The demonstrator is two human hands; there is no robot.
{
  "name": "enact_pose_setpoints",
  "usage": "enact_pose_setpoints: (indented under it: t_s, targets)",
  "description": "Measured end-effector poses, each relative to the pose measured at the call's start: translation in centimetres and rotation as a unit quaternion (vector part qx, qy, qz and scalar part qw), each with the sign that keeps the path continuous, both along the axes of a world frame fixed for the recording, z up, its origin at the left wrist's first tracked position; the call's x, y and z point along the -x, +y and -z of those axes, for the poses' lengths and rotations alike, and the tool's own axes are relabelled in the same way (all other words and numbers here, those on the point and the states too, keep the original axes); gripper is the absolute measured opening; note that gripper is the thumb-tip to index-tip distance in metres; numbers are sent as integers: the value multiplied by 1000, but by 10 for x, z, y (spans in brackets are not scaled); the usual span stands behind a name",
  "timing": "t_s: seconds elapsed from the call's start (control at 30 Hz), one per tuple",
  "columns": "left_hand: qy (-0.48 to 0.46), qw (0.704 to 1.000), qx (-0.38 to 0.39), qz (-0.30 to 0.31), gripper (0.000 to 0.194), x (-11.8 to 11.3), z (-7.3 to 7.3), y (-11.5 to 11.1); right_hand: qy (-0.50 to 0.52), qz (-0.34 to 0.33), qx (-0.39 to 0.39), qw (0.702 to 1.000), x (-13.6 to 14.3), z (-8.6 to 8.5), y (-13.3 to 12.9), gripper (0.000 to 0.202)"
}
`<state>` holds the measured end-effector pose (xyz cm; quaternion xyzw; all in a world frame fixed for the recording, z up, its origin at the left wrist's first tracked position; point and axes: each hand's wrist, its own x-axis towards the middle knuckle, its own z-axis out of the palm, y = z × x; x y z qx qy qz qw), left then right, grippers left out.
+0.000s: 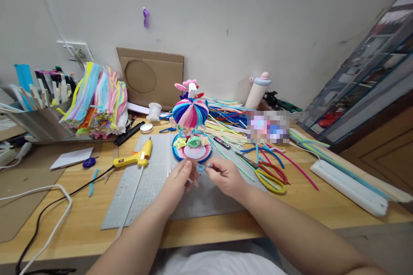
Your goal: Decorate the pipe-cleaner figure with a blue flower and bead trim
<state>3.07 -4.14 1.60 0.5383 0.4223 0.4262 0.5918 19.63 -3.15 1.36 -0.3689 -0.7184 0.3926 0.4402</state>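
Over the grey cutting mat, my right hand pinches a small light blue curled piece between thumb and fingers. My left hand is just left of that piece, its fingers apart and nothing visible in them. Beyond both hands stands a colourful craft piece: a round base with a blue rim and star and shell shapes, under a striped pink, blue and white canopy topped by a small white figure.
A yellow glue gun lies left with its black cord; yellow-handled scissors lie right. Behind are bundled fuzzy sticks, cardboard, a bottle and a pen holder. A white power strip lies far right.
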Motion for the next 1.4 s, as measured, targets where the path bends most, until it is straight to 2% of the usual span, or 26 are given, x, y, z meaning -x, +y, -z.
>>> enact_pose_setpoints:
  t_s: [0.07, 0.17, 0.23, 0.3, 0.37, 0.43, 0.47, 0.53, 0.57, 0.6, 0.63, 0.67, 0.73, 0.77, 0.87, 0.93, 1.0, 1.07, 1.1, 1.17, 1.2, 1.23, 1.3, 1.33, 1.37, 1.4]
  targets:
    - [-26, 996, 70, 55, 35, -1, -2, 0, -82, -29, -97, 992, -7, -1, 1, 19]
    - [-50, 990, 105, 85, 28, 0, -4, 0, -163, -72, -205, 962, -13, -4, 4, 18]
    - [-69, 984, 131, 99, 25, 2, -4, 1, -188, -96, -252, 944, -13, -6, 4, 17]
    - [-74, 981, 135, 115, 22, 2, -3, 1, -180, -99, -253, 945, -10, -6, 3, 17]
    - [-43, 993, 67, 84, 22, 2, -2, 0, -122, -59, -177, 975, -3, -5, 0, 19]
    - [35, 997, -70, 8, 18, 2, -1, -2, -11, -11, -9, 1000, 6, -2, -2, 19]
    - [83, 986, -145, -28, 16, 3, -1, -4, 52, -8, 99, 994, 11, -1, -4, 17]
    - [164, 949, -261, -65, 12, 5, -1, -6, 146, -49, 294, 943, 17, 0, -5, 14]
    - [187, 936, -292, -63, 13, 5, -1, -6, 171, -73, 353, 917, 19, 1, -4, 13]
    - [195, 932, -301, -59, 12, 6, -1, -6, 180, -84, 375, 906, 19, 1, -4, 12]
    - [188, 937, -289, -58, 10, 5, -1, -5, 171, -82, 356, 915, 17, 1, -2, 13]
    - [164, 950, -259, -60, 12, 4, -1, -4, 147, -65, 300, 940, 15, 1, -1, 13]
    - [83, 985, -145, -51, 24, 1, 1, -2, 64, -17, 127, 990, 7, 1, 2, 15]
    - [36, 996, -75, -34, 29, 0, 1, -1, 12, -10, 38, 999, 3, 1, 4, 16]
    - [-67, 991, 95, 59, 33, -3, 3, 0, -114, -53, -148, 981, -8, -1, 8, 17]
    - [-103, 979, 153, 92, 27, -3, 2, -1, -163, -88, -205, 961, -12, -2, 8, 17]
    - [-117, 972, 181, 97, 24, -2, 1, -1, -181, -101, -220, 953, -12, -3, 7, 16]
    - [-93, 980, 148, 91, 23, -1, 0, 0, -154, -89, -178, 968, -8, -3, 4, 16]
    - [-58, 991, 95, 77, 23, -1, 0, 0, -119, -72, -130, 982, -5, -2, 3, 16]
    - [56, 995, -73, 28, 21, 1, 0, -1, -11, -35, 29, 999, 3, -1, 0, 16]
    - [121, 978, -167, 1, 20, 3, 0, -1, 46, -34, 131, 990, 6, -1, -1, 14]
    - [181, 951, -249, -20, 18, 4, 0, -2, 93, -50, 233, 967, 9, -1, -1, 11]
    - [256, 902, -345, -37, 19, 7, 2, -2, 145, -102, 379, 908, 12, -1, -1, 8]
    - [263, 898, -351, -37, 19, 7, 2, -2, 152, -114, 400, 897, 12, -2, -1, 8]
    - [250, 910, -328, -39, 20, 7, 3, -2, 144, -111, 380, 907, 11, -2, 0, 9]
    - [221, 934, -280, -36, 22, 6, 3, -1, 125, -93, 324, 933, 9, -2, 1, 10]
